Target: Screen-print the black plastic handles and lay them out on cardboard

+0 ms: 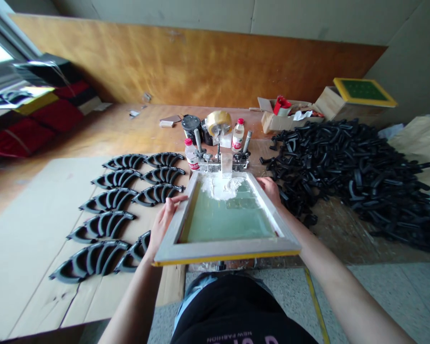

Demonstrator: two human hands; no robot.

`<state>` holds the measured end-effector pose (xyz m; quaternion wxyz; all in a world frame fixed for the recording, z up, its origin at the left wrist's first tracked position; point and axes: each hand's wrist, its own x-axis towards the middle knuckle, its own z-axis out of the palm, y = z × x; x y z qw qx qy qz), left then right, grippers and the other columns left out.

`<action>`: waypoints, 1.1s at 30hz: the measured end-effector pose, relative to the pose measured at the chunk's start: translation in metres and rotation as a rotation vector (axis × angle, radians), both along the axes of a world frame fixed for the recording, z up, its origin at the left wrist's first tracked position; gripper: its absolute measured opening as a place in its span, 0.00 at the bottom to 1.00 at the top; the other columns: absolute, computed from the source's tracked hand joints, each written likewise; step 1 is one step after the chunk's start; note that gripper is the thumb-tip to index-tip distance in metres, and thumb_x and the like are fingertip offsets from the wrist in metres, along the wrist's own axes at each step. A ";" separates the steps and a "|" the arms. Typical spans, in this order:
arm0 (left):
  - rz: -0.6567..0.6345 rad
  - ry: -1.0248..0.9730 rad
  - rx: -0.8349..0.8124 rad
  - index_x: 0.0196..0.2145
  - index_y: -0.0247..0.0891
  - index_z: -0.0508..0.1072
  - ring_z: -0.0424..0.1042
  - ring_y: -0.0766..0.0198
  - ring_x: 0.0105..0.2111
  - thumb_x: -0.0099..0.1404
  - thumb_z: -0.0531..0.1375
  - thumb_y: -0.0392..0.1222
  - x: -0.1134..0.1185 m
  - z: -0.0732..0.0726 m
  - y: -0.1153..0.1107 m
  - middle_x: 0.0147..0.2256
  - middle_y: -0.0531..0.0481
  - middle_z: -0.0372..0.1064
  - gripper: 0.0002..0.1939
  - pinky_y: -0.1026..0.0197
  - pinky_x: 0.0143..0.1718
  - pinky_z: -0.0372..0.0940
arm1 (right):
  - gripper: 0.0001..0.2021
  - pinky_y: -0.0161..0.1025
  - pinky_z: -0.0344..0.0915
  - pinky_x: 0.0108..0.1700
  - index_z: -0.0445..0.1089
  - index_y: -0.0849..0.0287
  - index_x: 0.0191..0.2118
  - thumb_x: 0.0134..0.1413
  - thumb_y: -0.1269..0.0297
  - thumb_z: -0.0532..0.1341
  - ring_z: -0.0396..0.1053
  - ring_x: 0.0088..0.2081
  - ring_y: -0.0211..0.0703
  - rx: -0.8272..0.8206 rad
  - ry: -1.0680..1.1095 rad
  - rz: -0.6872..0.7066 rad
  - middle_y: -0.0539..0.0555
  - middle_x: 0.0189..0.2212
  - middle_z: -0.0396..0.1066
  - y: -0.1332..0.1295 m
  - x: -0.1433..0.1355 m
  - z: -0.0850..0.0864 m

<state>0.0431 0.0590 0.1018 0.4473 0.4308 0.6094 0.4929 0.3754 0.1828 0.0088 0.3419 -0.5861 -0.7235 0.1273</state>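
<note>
A screen-printing frame [232, 244] with a pale rim and green mesh is tilted up in front of me, its rear held in a metal clamp [215, 166]. White paste [224, 187] lies on the mesh's far end, below an upright pale blade [227, 163]. My left hand [165, 217] is at the frame's left edge, some fingertips showing against or beside the rim. At the far right side is my right hand [270, 190], its fingers partly bent. The frame covers the rest of both hands' fingers, so anything held beneath it is hidden.
Rows of curved black handles [93, 258] lie on cardboard at the left. A large heap of black parts [347, 162] covers the right. Red-capped bottles [238, 136], a tape roll [218, 123] and a black tub [191, 126] stand behind the clamp.
</note>
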 end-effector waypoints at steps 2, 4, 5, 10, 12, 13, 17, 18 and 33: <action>-0.043 0.062 -0.119 0.52 0.37 0.73 0.71 0.62 0.30 0.59 0.56 0.67 -0.004 -0.026 -0.014 0.36 0.47 0.75 0.34 0.63 0.30 0.64 | 0.18 0.51 0.63 0.57 0.70 0.57 0.55 0.59 0.65 0.57 0.66 0.52 0.52 0.072 -0.010 -0.001 0.60 0.52 0.68 0.018 -0.008 0.015; -0.048 0.074 -0.188 0.59 0.38 0.67 0.71 0.61 0.29 0.57 0.60 0.65 -0.004 -0.053 -0.021 0.34 0.48 0.75 0.39 0.63 0.30 0.65 | 0.26 0.50 0.59 0.61 0.64 0.57 0.60 0.55 0.67 0.63 0.60 0.58 0.52 0.165 -0.067 0.088 0.60 0.60 0.60 0.033 -0.032 0.029; -0.041 0.079 -0.214 0.61 0.39 0.64 0.72 0.61 0.29 0.56 0.61 0.64 -0.003 -0.065 -0.022 0.33 0.49 0.75 0.41 0.63 0.30 0.65 | 0.29 0.50 0.58 0.61 0.62 0.57 0.61 0.52 0.69 0.65 0.58 0.59 0.53 0.193 -0.113 0.147 0.61 0.61 0.58 0.038 -0.046 0.035; 0.014 0.166 -0.261 0.60 0.41 0.66 0.74 0.58 0.33 0.58 0.60 0.60 0.000 -0.101 -0.018 0.34 0.49 0.76 0.36 0.60 0.34 0.68 | 0.10 0.44 0.63 0.51 0.71 0.61 0.44 0.56 0.73 0.61 0.65 0.47 0.50 0.027 -0.379 0.329 0.58 0.42 0.72 0.045 -0.095 0.039; 0.009 0.175 -0.267 0.59 0.41 0.68 0.75 0.56 0.36 0.59 0.59 0.60 -0.002 -0.106 -0.017 0.38 0.47 0.77 0.34 0.58 0.37 0.69 | 0.06 0.42 0.63 0.46 0.71 0.61 0.38 0.57 0.74 0.58 0.66 0.43 0.49 -0.014 -0.441 0.332 0.58 0.37 0.72 0.035 -0.100 0.031; 0.008 0.174 -0.269 0.58 0.41 0.68 0.75 0.55 0.38 0.59 0.59 0.60 -0.003 -0.108 -0.018 0.39 0.46 0.77 0.33 0.57 0.39 0.69 | 0.06 0.42 0.62 0.45 0.71 0.61 0.37 0.58 0.74 0.57 0.66 0.42 0.49 -0.006 -0.460 0.339 0.59 0.36 0.72 0.027 -0.100 0.028; -0.017 0.149 -0.277 0.60 0.41 0.67 0.74 0.52 0.46 0.61 0.58 0.60 -0.007 -0.116 -0.019 0.46 0.44 0.76 0.34 0.55 0.46 0.68 | 0.10 0.41 0.60 0.41 0.71 0.61 0.35 0.56 0.78 0.54 0.65 0.39 0.48 0.066 -0.483 0.548 0.59 0.33 0.71 -0.012 -0.091 0.022; -0.029 0.141 -0.280 0.61 0.41 0.65 0.73 0.52 0.48 0.61 0.57 0.61 -0.007 -0.117 -0.019 0.47 0.44 0.75 0.35 0.55 0.47 0.67 | 0.10 0.40 0.60 0.40 0.71 0.61 0.35 0.55 0.78 0.54 0.65 0.39 0.48 0.078 -0.483 0.625 0.58 0.33 0.71 -0.019 -0.087 0.025; -0.008 0.111 -0.296 0.58 0.39 0.68 0.76 0.55 0.36 0.58 0.60 0.62 -0.005 -0.098 -0.020 0.38 0.45 0.78 0.36 0.59 0.36 0.69 | 0.07 0.38 0.62 0.43 0.74 0.58 0.40 0.60 0.71 0.59 0.66 0.41 0.45 0.142 -0.358 0.727 0.55 0.35 0.72 -0.029 -0.076 0.025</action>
